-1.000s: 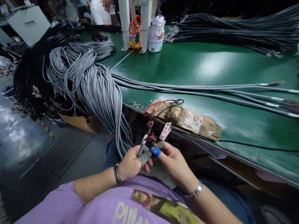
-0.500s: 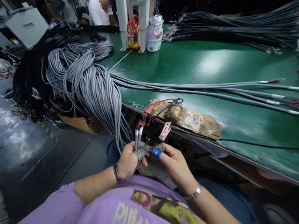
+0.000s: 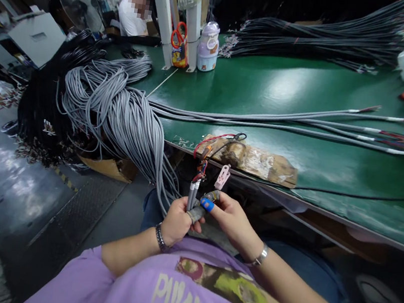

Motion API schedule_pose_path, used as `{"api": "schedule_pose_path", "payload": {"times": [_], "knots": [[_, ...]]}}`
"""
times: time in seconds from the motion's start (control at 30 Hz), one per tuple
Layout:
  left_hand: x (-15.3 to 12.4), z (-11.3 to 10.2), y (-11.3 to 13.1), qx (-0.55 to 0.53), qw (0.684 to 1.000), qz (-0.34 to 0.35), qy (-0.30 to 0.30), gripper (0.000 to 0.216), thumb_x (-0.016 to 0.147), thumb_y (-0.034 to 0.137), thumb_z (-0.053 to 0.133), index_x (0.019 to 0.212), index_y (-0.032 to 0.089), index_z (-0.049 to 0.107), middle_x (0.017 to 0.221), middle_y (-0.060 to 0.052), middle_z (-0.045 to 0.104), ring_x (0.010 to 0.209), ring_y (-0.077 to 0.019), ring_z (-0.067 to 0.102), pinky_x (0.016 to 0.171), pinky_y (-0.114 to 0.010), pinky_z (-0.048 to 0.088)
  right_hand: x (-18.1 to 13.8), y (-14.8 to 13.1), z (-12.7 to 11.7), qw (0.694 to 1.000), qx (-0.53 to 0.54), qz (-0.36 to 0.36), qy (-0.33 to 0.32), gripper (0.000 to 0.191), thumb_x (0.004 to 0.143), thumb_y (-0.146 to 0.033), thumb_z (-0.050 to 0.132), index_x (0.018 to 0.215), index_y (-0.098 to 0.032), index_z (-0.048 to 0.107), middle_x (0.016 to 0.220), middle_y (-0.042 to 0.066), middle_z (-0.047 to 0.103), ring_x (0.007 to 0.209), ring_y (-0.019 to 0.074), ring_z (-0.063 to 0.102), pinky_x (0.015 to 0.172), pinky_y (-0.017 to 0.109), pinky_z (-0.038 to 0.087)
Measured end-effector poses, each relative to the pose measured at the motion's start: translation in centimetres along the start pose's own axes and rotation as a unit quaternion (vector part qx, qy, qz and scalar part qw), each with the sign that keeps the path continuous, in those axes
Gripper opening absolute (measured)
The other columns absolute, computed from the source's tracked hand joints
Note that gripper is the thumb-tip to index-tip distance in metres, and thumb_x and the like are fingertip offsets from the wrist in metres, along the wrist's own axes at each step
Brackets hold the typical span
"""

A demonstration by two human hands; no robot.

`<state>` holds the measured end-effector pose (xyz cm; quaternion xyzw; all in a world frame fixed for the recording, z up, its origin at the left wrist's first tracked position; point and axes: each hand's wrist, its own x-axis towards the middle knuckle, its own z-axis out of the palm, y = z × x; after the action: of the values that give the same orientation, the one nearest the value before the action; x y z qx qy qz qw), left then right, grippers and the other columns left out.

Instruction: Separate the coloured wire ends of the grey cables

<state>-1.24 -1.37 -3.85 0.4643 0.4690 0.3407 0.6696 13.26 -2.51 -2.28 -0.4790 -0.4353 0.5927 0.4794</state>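
My left hand (image 3: 175,222) is closed around the end parts of grey cables (image 3: 193,195), which stand up from the fist with white bands near their tips. Thin coloured wires (image 3: 201,170) fan out above the bands. Grey tape wraps my left thumb. My right hand (image 3: 234,222) meets the left thumb in a pinch, its thumb covered in blue tape and its forefinger in grey. Whatever sits between those fingertips is hidden. Just beyond the hands, a pink clip (image 3: 223,177) hangs at the table edge, beside a taped board (image 3: 282,171) with red and black leads.
A large bundle of grey cable (image 3: 134,121) drapes over the table's left end. Several grey cables (image 3: 251,123) stretch along the green table (image 3: 291,84). Farther back stand a lilac bottle (image 3: 209,46) and orange-handled scissors (image 3: 179,34). A person (image 3: 133,12) in white is behind.
Both hands have drawn closer together. The left hand and the cable ends have shifted slightly right, and the coloured wires now stand bunched above the bands.
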Motion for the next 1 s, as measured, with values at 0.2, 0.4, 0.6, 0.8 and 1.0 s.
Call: {"api": "schedule_pose_path", "payload": {"times": [0.2,0.4,0.6,0.8,1.0], "knots": [[0.2,-0.3,0.2,0.036,0.993,-0.067,-0.091,0.032,0.065,0.040,0.073,0.074,0.015,0.055,0.054,0.003,0.059,0.037,-0.0085,0.052,0.036,-0.018,0.031,-0.4,-0.2,-0.3,0.996,-0.083,-0.037,-0.018,0.025,0.077,-0.044,0.063,0.072,-0.019,0.059,0.065,0.002,0.064,0.056,0.0157,0.056,0.058,0.030,0.047],[0.2,-0.2,-0.3,-0.024,1.000,-0.006,-0.007,0.037,0.073,0.049,0.068,0.073,0.014,0.056,0.057,0.000,0.061,0.038,-0.0072,0.052,0.038,-0.017,0.033,-0.2,0.1,-0.7,0.992,-0.111,-0.026,0.046,0.023,0.076,-0.041,0.061,0.077,-0.018,0.065,0.072,0.003,0.067,0.067,0.0174,0.058,0.066,0.030,0.046],[0.4,-0.1,-0.2,-0.043,0.999,0.000,0.011,0.034,0.075,0.046,0.067,0.072,0.014,0.056,0.057,0.000,0.062,0.038,-0.0071,0.052,0.037,-0.017,0.031,0.0,0.5,-0.7,0.997,-0.031,0.026,0.062,0.028,0.072,-0.045,0.066,0.072,-0.018,0.063,0.067,0.001,0.062,0.062,0.0138,0.051,0.059,0.027,0.041],[0.4,0.1,1.0,-0.049,0.998,-0.020,0.015,0.037,0.069,0.046,0.072,0.067,0.015,0.053,0.052,0.002,0.058,0.034,-0.0062,0.047,0.034,-0.018,0.029,-0.1,0.3,-1.5,0.997,0.042,0.049,0.046,0.026,0.066,-0.041,0.075,0.072,-0.018,0.066,0.070,0.001,0.063,0.062,0.0126,0.049,0.057,0.025,0.039],[0.4,0.0,2.2,-0.037,0.998,-0.035,-0.032,0.041,0.065,0.050,0.075,0.066,0.014,0.054,0.048,0.003,0.056,0.030,-0.0051,0.042,0.032,-0.018,0.027,0.3,0.8,-3.1,0.978,0.185,0.083,0.040,0.030,0.069,-0.045,0.076,0.078,-0.018,0.068,0.071,0.000,0.062,0.063,0.0113,0.053,0.061,0.025,0.045]]}}
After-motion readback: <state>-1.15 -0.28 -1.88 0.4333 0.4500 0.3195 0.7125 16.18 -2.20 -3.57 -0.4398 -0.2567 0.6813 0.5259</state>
